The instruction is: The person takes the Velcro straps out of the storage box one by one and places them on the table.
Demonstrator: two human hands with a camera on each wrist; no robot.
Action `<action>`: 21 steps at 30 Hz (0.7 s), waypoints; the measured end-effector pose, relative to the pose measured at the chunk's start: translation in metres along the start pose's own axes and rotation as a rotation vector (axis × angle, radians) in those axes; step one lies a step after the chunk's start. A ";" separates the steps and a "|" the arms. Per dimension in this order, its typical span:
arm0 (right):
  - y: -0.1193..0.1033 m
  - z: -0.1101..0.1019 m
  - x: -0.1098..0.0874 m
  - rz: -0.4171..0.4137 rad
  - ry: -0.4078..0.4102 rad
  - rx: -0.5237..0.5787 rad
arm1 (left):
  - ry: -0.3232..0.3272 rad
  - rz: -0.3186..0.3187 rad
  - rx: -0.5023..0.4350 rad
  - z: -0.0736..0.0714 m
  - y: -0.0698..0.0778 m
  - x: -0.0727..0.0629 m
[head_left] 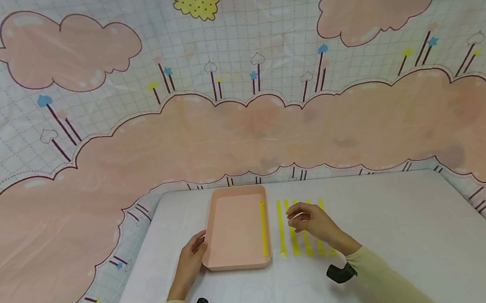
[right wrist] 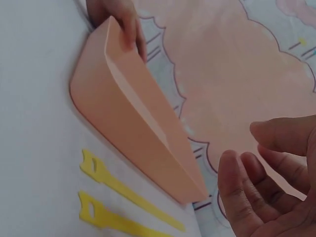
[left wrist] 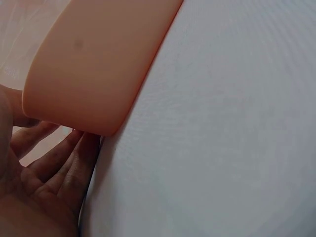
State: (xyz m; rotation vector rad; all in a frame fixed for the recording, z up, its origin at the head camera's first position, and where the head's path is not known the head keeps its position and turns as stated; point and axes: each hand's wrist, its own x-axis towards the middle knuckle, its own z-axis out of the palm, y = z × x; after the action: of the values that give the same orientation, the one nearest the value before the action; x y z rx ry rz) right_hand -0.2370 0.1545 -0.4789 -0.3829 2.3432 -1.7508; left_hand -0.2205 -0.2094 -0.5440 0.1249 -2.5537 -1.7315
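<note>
A pink tray (head_left: 234,228) lies on the white table, with one yellow hook-and-loop cable tie (head_left: 264,230) lengthwise along its right inner side. My left hand (head_left: 191,259) grips the tray's left wall, and the left wrist view shows the fingers around the tray's edge (left wrist: 74,98). Right of the tray, several more yellow cable ties (head_left: 281,230) lie side by side on the table. Above them hovers my right hand (head_left: 313,221), its fingers loosely bent. Nothing sits between those fingers in the right wrist view; two slotted tie heads (right wrist: 91,165) show below the tray there.
The white table (head_left: 415,221) extends to both sides and in front of the tray. A patterned cloth (head_left: 295,130) with pink clouds hangs behind and around it. Each wrist carries a black device (head_left: 342,273).
</note>
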 end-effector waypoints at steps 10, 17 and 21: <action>-0.011 0.022 0.010 -0.090 -0.035 0.021 | -0.002 0.007 -0.002 -0.002 0.002 -0.002; -0.021 0.034 0.014 -0.146 -0.075 -0.051 | -0.003 0.026 -0.002 -0.001 0.001 -0.002; -0.025 0.040 0.017 -0.172 -0.088 -0.099 | -0.005 0.023 -0.006 -0.001 0.000 -0.001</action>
State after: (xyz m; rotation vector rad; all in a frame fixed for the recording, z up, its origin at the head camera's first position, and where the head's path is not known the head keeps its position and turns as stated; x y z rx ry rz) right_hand -0.2383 0.1059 -0.4667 -0.6812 2.4031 -1.6546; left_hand -0.2191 -0.2099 -0.5439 0.0904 -2.5427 -1.7334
